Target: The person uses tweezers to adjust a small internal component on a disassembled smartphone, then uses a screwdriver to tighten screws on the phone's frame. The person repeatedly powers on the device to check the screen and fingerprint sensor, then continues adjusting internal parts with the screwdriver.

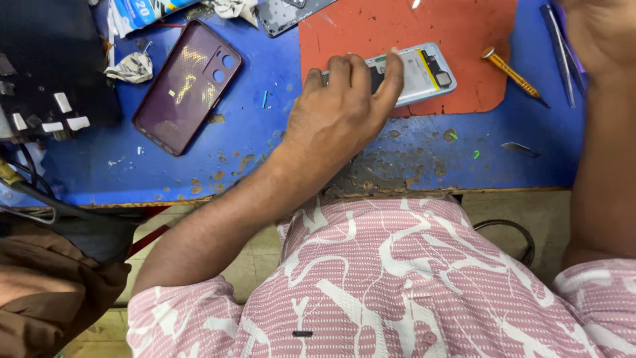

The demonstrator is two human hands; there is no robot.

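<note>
While left hand [344, 109] grips 1 opened phone [414, 73], right hand [599, 33] unclear.

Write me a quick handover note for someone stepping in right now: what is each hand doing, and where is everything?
Left hand: fingers pressed on the opened phone, which lies on the red mat.
Right hand: raised at the frame's top right corner, near the tweezers; whether it holds anything cannot be told.
The purple back cover is already off and lies on the blue bench. The screwdriver lies untouched on the mat.
The phone is not yet closed up.
</note>
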